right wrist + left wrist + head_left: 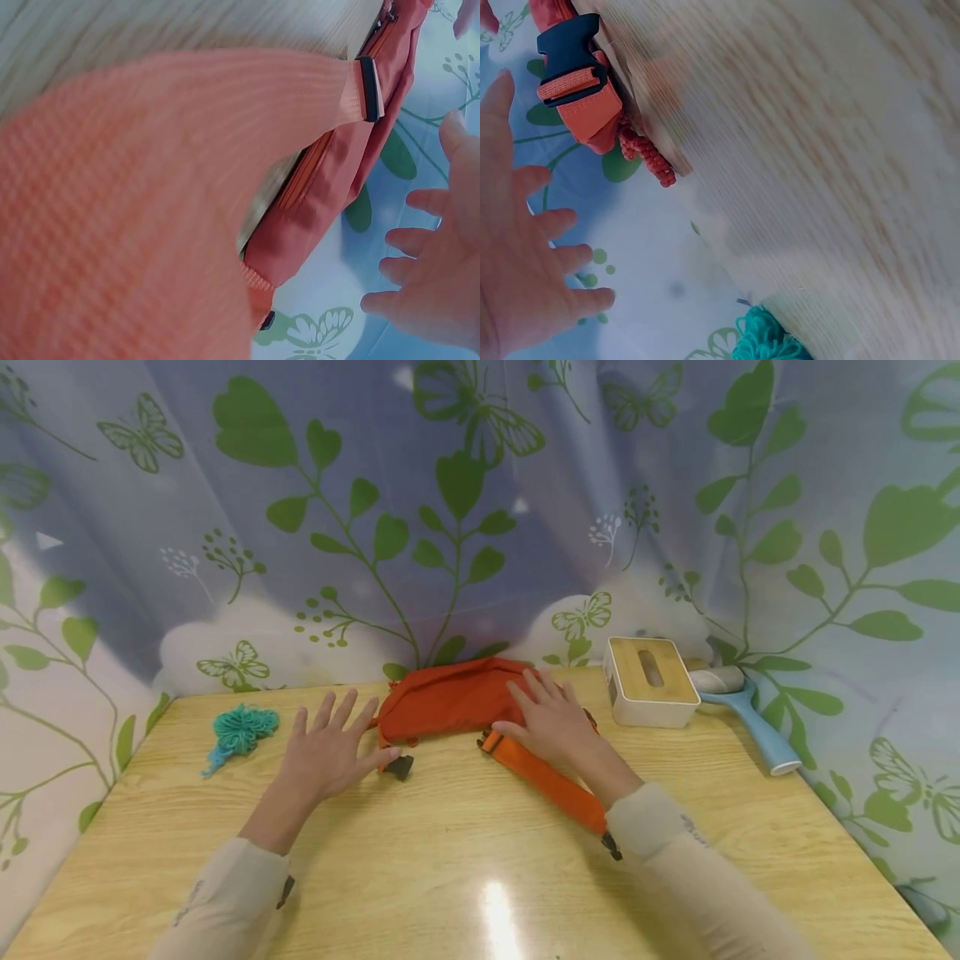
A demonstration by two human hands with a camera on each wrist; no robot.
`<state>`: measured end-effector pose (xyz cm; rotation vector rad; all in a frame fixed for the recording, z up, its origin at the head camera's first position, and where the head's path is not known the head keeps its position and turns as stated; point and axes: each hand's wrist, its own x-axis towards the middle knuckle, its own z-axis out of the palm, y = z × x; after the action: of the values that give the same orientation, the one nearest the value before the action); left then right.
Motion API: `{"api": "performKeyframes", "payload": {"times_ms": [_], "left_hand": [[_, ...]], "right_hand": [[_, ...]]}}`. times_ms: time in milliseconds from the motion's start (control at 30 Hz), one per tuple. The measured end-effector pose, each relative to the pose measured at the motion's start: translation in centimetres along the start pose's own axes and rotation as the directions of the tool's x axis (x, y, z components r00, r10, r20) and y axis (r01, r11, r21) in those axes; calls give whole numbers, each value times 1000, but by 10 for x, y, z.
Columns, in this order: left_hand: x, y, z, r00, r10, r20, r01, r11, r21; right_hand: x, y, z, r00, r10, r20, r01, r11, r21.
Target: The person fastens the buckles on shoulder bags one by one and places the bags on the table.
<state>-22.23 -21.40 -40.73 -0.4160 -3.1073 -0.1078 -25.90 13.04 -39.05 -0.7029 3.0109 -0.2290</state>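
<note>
A red-orange waist bag [450,700] lies along the back of the table, its body also visible in the right wrist view [315,202]. My left hand [326,756] is spread beside its left end, near a black buckle [400,767]. That buckle hangs on an orange strap [592,124] in the left wrist view. My right hand [561,722] is spread over the bag's right end, hiding part of it. Under that forearm an orange webbing strap [547,781] runs toward me and ends in a black clip [611,846]. Neither hand grips anything.
A teal yarn bundle [243,731] lies at the back left. On the right stands a white tissue box [654,685] with a wooden lid, next to a blue-handled lint roller [765,731]. A patterned curtain [375,527] hangs behind the table [420,877].
</note>
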Motion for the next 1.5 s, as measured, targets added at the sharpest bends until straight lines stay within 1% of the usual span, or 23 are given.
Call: {"api": "performKeyframes", "payload": {"times_ms": [167, 367, 467, 533, 600, 700, 833, 967, 1133, 1233, 1400, 1500], "left_hand": [[0, 0, 0, 1000, 9, 7, -9, 1000, -24], [0, 0, 3, 999, 35, -9, -35, 998, -46], [1, 1, 4, 999, 43, -30, -46, 993, -105], [1, 2, 5, 998, 44, -47, -51, 984, -173], [1, 3, 5, 997, 39, -61, -53, 967, -249], [3, 3, 5, 997, 30, -66, -51, 939, -340], [7, 3, 6, 997, 22, -73, -52, 898, -437], [9, 2, 7, 998, 14, -67, -47, 848, -528], [9, 1, 7, 999, 14, -29, -29, 784, -619], [9, 1, 8, 1000, 17, -10, -19, 763, -646], [7, -1, 10, 1000, 28, -6, -25, 751, -660], [7, -1, 10, 1000, 28, -7, -25, 738, -674]], "right_hand": [[3, -4, 3, 1000, -8, -11, 9, 1000, 19], [5, -9, 6, 1000, -19, -19, 21, 995, 101], [6, -11, 7, 999, -33, -25, 36, 991, 132], [7, -12, 7, 999, -43, -28, 46, 987, 152], [7, -13, 7, 998, -52, -33, 57, 983, 172], [9, -15, 7, 998, -47, -32, 53, 976, 213], [11, -16, 9, 1000, -18, -6, 19, 963, 267], [14, -16, 11, 1000, -3, 30, -7, 945, 328], [15, -14, 13, 999, -3, 45, -15, 920, 393], [15, -14, 14, 999, 5, 51, -26, 906, 422], [15, -12, 17, 999, 14, 48, -34, 895, 445], [15, -10, 18, 998, 31, 47, -49, 889, 456]]}}
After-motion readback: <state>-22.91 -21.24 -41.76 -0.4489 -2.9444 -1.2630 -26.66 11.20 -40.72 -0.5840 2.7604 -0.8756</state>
